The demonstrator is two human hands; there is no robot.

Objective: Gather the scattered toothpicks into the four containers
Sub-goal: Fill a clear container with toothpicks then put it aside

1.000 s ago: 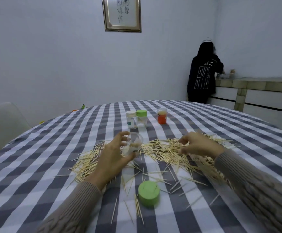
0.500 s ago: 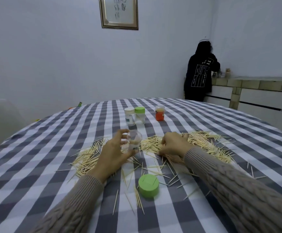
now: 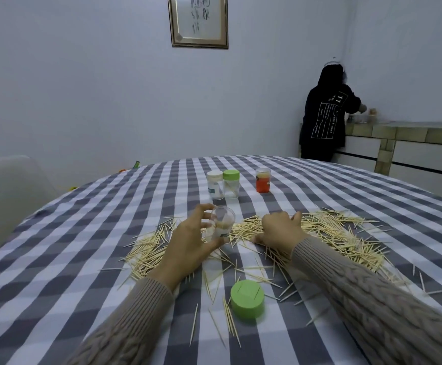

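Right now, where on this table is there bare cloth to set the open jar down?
Bare cloth lies left of the white-capped jar, and between the three far jars and the toothpicks. Also far left of the left hand. Crowded: around both hands and the green lid, where the right hand rests on the pile.
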